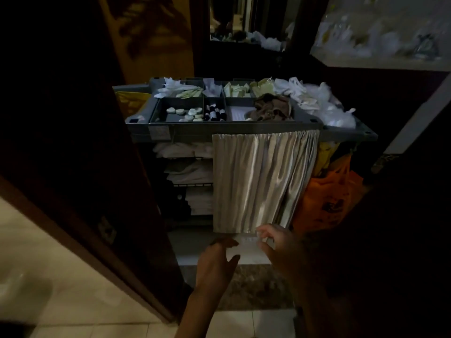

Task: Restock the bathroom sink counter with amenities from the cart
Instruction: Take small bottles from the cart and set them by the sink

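A grey housekeeping cart [227, 132] stands in the doorway ahead. Its top tray holds round soaps [186, 112], small dark bottles [214, 112], pale packets [238, 90], white plastic-wrapped items [324, 103] and a brown cloth [272, 108]. A beige satin curtain [261, 181] hangs over the cart's right front. Folded white linen [190, 172] lies on the open left shelves. My left hand [217, 259] and my right hand [275, 245] reach forward low, below the curtain's hem, fingers apart. Neither hand holds anything.
A dark wooden door [80, 142] stands open at the left, close to the cart. An orange bag [327, 198] and a yellow bag [325, 154] hang on the cart's right end. A cluttered counter [380, 62] shows at the upper right. Pale floor tiles [48, 276] lie below.
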Available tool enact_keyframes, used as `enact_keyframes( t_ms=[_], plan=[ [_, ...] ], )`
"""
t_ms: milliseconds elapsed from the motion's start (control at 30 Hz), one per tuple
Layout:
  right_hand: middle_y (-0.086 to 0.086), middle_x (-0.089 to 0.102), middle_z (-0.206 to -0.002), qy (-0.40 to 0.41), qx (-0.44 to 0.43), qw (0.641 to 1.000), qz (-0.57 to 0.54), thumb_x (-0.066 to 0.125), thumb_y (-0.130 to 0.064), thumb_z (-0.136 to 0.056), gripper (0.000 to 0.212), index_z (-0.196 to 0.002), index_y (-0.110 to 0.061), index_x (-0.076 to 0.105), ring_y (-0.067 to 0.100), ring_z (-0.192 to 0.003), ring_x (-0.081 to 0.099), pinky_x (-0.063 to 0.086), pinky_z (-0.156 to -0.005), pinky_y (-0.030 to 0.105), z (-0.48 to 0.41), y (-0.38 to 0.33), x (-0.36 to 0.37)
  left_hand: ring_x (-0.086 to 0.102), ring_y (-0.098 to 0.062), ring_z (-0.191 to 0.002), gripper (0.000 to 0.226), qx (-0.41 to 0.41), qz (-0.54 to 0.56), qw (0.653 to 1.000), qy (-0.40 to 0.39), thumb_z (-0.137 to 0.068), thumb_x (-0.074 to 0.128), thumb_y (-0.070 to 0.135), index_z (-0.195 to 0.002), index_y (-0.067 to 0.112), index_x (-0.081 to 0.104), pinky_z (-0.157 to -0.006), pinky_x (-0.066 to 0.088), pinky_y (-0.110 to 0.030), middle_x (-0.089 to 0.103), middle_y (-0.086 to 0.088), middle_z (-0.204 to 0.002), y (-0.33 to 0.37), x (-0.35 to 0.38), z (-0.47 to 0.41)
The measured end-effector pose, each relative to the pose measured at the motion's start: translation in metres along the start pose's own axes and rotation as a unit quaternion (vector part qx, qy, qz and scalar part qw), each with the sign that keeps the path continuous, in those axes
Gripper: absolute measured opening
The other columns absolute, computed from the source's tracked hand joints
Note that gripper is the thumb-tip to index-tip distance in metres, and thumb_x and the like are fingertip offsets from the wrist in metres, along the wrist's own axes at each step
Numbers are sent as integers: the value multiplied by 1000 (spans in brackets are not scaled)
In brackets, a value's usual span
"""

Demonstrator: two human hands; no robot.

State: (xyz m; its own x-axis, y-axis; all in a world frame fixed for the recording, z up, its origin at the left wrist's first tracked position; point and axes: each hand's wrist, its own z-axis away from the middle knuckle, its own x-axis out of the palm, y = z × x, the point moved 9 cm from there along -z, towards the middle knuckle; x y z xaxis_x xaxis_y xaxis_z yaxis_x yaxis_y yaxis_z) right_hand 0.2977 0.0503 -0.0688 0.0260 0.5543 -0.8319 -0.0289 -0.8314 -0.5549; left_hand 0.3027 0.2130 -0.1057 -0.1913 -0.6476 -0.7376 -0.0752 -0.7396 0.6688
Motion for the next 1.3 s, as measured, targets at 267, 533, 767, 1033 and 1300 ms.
enact_keyframes(
  t_ms=[267,533,767,1033,1300],
  plan=[
    [-13,61,-109,-17,-12,1000,-8,60,-30,-91,24,-115,-30,62,4,-102,55,48,-86,26,-91,0,18,53,-3,-114,34,-34,9,999,14,-91,61,32,-125,31,56,-91,37,-13,56,15,-126,-23,-7,-70],
    [-14,62,-110,-66,-80,995,-12,59,-33,-92,26,-118,-33,60,6,-102,57,46,-83,23,-235,-12,13,64,-12,-100,29,-37,-4,995,88,-85,67,18,-113,23,67,-83,51,-29,68,6,-110,-7,-49,-195],
    [-12,64,-103,-12,-85,995,-45,62,-26,-91,18,-110,-27,64,2,-94,55,41,-76,20,-361,13,-71,63,-11,-102,32,5,24,991,134,-83,70,24,-115,25,66,-84,50,-26,69,8,-110,53,-60,-330],
    [-10,63,-106,-70,-107,988,-83,64,-24,-91,23,-113,-25,64,5,-98,57,42,-83,19,-438,15,-44,63,-7,-95,31,-27,71,977,199,-81,62,34,-111,27,67,-77,54,-27,69,10,-104,42,-86,-377],
    [-13,62,-99,-95,-145,976,-130,66,-19,-89,22,-109,-27,65,1,-86,58,51,-79,22,-501,-34,-5,59,3,-92,30,-52,46,951,302,-83,69,8,-107,25,67,-75,50,-13,64,15,-102,-4,-147,-405]
  ],
)
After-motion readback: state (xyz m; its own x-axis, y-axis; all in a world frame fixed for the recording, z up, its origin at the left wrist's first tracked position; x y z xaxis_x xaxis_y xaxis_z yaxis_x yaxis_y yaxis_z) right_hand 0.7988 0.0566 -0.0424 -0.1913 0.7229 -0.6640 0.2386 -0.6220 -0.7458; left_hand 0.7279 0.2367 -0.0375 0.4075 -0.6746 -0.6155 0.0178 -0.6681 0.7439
